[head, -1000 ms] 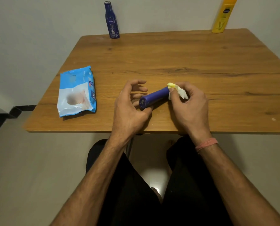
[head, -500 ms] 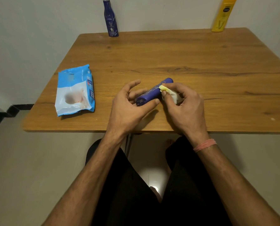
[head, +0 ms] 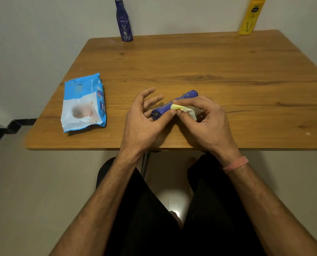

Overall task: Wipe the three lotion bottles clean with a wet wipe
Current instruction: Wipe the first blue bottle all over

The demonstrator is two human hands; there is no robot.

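A dark blue lotion bottle (head: 183, 97) lies tilted near the table's front edge, its base toward me. My left hand (head: 144, 122) holds its base end between thumb and curled lower fingers, the upper fingers spread. My right hand (head: 205, 119) pinches a crumpled white-yellow wet wipe (head: 184, 109) against the bottle's middle. A second dark blue bottle (head: 124, 21) stands upright at the back left edge. At the back right stands a yellow bottle (head: 251, 17).
A blue and white wet wipe pack (head: 83, 103) lies flat on the left part of the wooden table (head: 209, 61). A wall runs right behind the table. My legs in black are below the front edge.
My right hand has slid the wipe from the bottle's far end down toward its middle. The bottle's far end now shows uncovered.
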